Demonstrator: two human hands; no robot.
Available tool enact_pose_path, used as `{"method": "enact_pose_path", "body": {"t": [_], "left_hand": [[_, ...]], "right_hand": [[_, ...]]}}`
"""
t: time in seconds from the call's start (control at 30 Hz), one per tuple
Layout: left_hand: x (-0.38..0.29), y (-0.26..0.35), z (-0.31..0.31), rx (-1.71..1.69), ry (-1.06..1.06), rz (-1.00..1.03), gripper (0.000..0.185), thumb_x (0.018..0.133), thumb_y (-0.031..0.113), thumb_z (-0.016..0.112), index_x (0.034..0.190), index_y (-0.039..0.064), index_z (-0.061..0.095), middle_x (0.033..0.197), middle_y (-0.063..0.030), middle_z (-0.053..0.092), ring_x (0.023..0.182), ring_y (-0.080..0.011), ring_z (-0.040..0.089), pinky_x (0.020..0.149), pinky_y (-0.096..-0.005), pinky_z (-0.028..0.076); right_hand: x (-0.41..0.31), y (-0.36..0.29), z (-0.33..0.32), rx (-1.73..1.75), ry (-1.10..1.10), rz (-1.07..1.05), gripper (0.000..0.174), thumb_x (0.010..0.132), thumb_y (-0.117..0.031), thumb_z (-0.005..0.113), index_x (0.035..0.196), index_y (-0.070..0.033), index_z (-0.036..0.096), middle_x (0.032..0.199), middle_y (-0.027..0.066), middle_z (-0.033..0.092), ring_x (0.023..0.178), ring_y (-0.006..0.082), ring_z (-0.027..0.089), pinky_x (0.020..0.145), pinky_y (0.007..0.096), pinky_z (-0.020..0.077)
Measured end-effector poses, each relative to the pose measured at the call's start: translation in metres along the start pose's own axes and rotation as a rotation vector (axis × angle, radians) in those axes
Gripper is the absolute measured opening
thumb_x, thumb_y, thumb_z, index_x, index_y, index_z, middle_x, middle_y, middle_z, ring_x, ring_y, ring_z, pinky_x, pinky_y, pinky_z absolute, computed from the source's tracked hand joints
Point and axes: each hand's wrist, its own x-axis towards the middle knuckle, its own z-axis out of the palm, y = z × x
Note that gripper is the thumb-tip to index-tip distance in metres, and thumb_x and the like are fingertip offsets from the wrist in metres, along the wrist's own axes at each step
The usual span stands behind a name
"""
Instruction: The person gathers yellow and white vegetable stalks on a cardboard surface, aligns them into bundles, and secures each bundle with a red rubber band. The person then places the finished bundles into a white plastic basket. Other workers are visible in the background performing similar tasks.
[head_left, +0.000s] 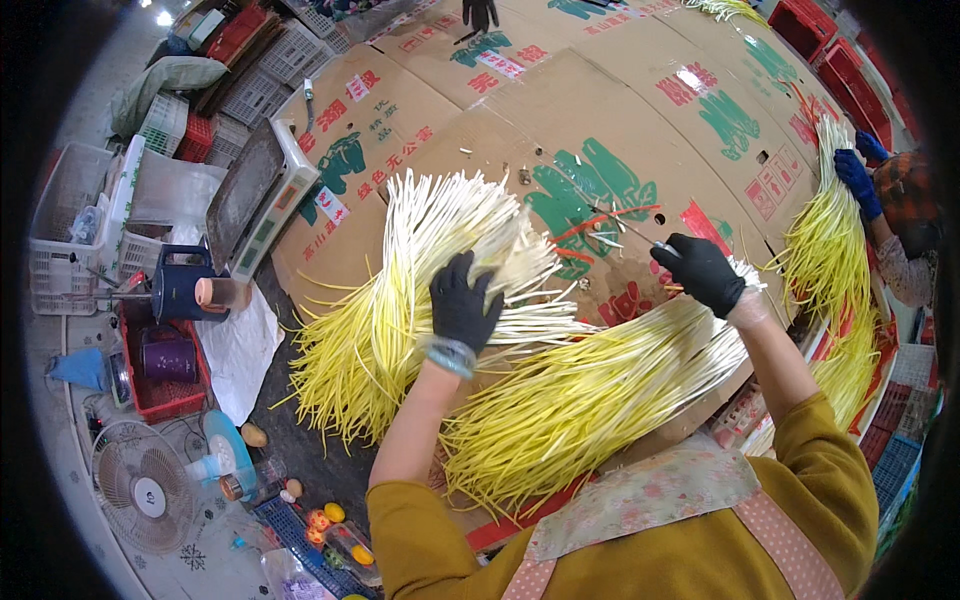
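My left hand (463, 304), in a black glove, lies over a loose heap of yellow chives (360, 345), fingers apart. Under and beside it the white stalk ends are partly blurred. In my black-gloved right hand (701, 274) is a knife (636, 231), its thin blade pointing away to the upper left. A second pile of yellow chives (585, 397) lies nearer my body, white ends to the right, below the knife hand. Red strips (577, 255) and small white trimmings (604, 240) are scattered close to the blade.
Printed cardboard (465, 150) covers the table. At its left edge stands a weighing scale (262, 202), with a blue jug (180, 281) and a fan (142, 487) beyond. A co-worker's blue-gloved hand (855, 180) holds chives at right; another black-gloved hand (480, 13) appears at the far edge.
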Motion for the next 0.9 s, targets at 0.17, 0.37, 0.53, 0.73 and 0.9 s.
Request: {"method": "enact_pose_path", "body": {"t": [0.17,0.37,0.53,0.73,0.9], "left_hand": [[-0.039,0.018,-0.013,-0.07,-0.142,0.167,0.038,0.079,0.028,0.062,0.113,0.012,0.059,0.133,-0.0147,0.041,0.125,-0.033,0.034,0.102,-0.048,0.025],[-0.016,0.022,-0.027,-0.103,0.1,0.053,0.039,0.08,0.021,0.063,0.118,0.013,0.055,0.119,-0.009,0.054,0.105,-0.0255,0.05,0.09,-0.0401,0.034],[0.027,-0.009,0.0,-0.13,0.098,-0.2,0.02,0.073,0.022,0.068,0.087,0.008,0.064,0.089,-0.0096,0.063,0.085,-0.0286,0.056,0.078,-0.0399,0.043],[0.028,-0.013,0.011,-0.173,0.11,-0.233,0.029,0.065,0.02,0.075,0.09,0.007,0.066,0.096,-0.0129,0.061,0.094,-0.0298,0.054,0.086,-0.0387,0.042],[0.023,-0.013,0.019,-0.38,0.181,-0.29,0.022,0.065,0.013,0.074,0.085,0.006,0.067,0.101,-0.0108,0.062,0.099,-0.0273,0.053,0.089,-0.0376,0.042]], "right_hand": [[-0.012,-0.001,-0.011,0.293,-0.162,0.234,0.043,0.088,-0.045,0.052,0.085,-0.004,0.061,0.063,0.004,0.056,0.047,0.0116,0.051,0.043,0.0251,0.0417],[-0.006,-0.04,0.008,0.347,-0.126,-0.007,0.035,0.09,-0.037,0.053,0.09,-0.003,0.06,0.061,0.0035,0.054,0.051,0.0103,0.052,0.049,0.0257,0.0424],[0.011,-0.049,0.033,0.204,-0.137,-0.151,0.033,0.089,-0.036,0.054,0.09,-0.003,0.059,0.062,0.0101,0.054,0.052,0.0186,0.053,0.052,0.0303,0.0426],[0.015,-0.051,0.052,0.104,-0.146,-0.228,0.037,0.088,-0.04,0.052,0.092,-0.004,0.059,0.073,0.0179,0.059,0.068,0.0329,0.058,0.063,0.0395,0.045],[0.02,-0.071,0.075,-0.109,-0.035,-0.259,0.039,0.087,-0.043,0.048,0.094,-0.006,0.058,0.082,0.0186,0.063,0.078,0.0353,0.061,0.068,0.0447,0.0473]]}}
